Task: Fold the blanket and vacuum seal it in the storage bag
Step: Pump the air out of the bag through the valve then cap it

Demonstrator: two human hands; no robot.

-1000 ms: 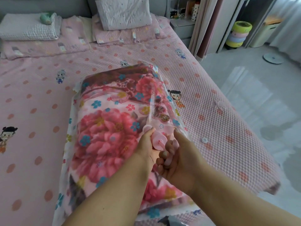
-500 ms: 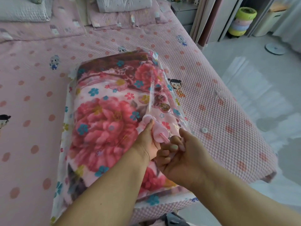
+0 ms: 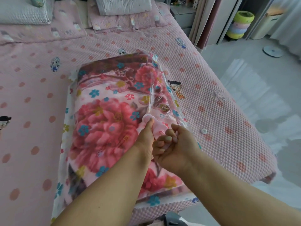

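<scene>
**Floral blanket bagged, both hands at the valve**

Pink and red, the folded floral blanket (image 3: pixel 104 128) is lying inside the clear storage bag (image 3: pixel 65 160) near the bed's right edge, the bag's near end reaching the foot edge of the bed (image 3: pixel 228 111). Both hands are working together at the pink valve (image 3: pixel 157 128) on top: the left hand (image 3: pixel 145 139) is pinching its rim, the right hand (image 3: pixel 172 147) is curling round its near side. A small white cap (image 3: pixel 204 131) is lying just right of the bag.

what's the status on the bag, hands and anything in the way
Both hands on the pink valve: left hand pinching it, right hand curled at it. Blanket folded inside the bag on the bed. Nothing blocking.
</scene>
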